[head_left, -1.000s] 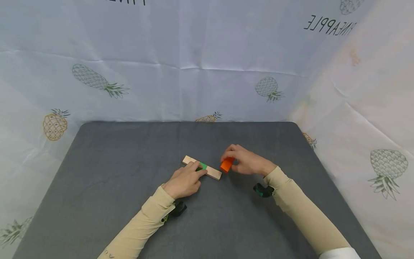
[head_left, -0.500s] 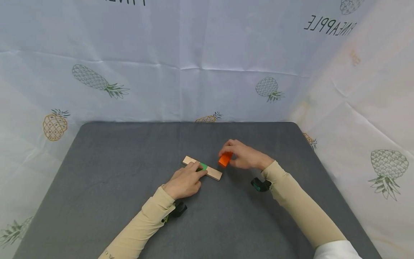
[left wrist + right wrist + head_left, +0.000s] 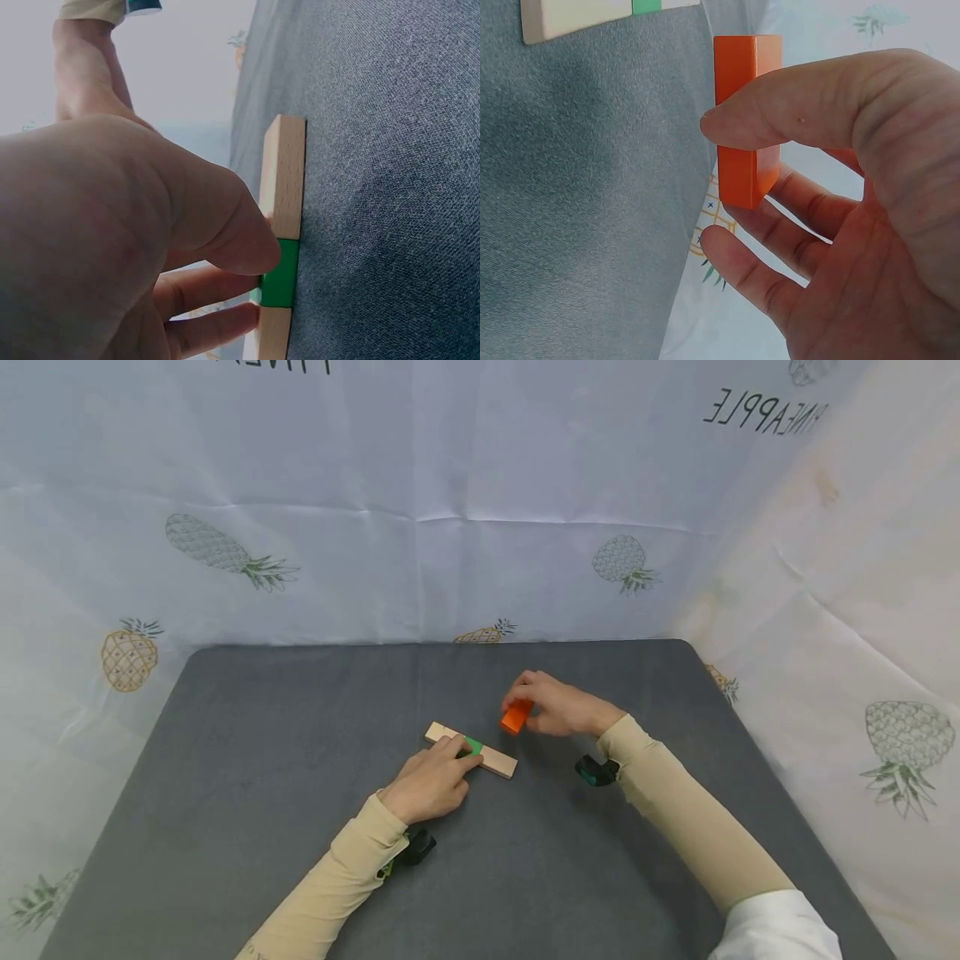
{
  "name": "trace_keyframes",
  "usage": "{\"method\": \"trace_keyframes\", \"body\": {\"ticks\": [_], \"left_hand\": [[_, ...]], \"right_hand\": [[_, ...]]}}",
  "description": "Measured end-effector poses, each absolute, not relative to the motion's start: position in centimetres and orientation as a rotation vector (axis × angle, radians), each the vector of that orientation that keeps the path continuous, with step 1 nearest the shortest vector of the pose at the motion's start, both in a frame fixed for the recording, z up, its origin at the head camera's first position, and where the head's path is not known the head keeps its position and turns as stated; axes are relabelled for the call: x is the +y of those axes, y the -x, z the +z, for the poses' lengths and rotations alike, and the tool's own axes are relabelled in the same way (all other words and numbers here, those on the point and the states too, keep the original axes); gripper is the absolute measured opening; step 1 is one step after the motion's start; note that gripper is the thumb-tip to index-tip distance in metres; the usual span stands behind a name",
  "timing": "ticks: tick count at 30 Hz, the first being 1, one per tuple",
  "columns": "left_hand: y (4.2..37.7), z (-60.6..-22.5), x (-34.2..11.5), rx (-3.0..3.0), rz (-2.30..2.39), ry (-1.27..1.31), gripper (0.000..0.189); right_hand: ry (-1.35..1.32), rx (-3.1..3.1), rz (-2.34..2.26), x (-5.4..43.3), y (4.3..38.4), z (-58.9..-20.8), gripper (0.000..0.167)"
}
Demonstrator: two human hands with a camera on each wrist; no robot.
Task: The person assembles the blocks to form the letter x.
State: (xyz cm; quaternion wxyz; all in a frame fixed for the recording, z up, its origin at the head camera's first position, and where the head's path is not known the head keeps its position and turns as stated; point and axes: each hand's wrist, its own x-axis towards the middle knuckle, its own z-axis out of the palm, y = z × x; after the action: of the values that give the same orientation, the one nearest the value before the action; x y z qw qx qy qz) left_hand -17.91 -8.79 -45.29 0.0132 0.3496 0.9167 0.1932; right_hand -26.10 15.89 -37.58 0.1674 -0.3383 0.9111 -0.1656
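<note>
Orange block (image 3: 515,717) has shifted farther away, pinched by right fingers (image 3: 810,204).

From the person's head, one view faces forward and down from well back, with the grey table (image 3: 300,718) running towards a patterned cloth (image 3: 450,460) at twelve o'clock. The left-wrist view looks closely along the left hand (image 3: 429,785), its table turned to three o'clock; the right-wrist view sits as near the right hand (image 3: 564,703), table at nine. All share the green-centred wooden strip (image 3: 287,187): six, five and eleven o'clock respectively.
</note>
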Motion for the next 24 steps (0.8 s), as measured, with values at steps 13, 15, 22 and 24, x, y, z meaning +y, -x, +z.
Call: {"method": "trace_keyframes", "body": {"ticks": [13,15,22,24], "left_hand": [[18.0,-45.4,-8.7,2.85,0.602,-1.054,0.039],[18.0,-45.3,-8.7,2.843,0.605,-1.047,0.039],[18.0,-45.2,-8.7,2.822,0.604,-1.041,0.041],[18.0,-45.2,-8.7,2.821,0.603,-1.04,0.041]], "right_hand": [[0.946,2.587,-0.464,15.1,27.4,-37.5,0.038],[0.949,2.585,-0.467,15.0,27.5,-37.6,0.038],[0.935,2.565,-0.493,14.2,28.0,-38.0,0.037],[0.932,2.563,-0.493,14.0,28.2,-38.1,0.038]]}}
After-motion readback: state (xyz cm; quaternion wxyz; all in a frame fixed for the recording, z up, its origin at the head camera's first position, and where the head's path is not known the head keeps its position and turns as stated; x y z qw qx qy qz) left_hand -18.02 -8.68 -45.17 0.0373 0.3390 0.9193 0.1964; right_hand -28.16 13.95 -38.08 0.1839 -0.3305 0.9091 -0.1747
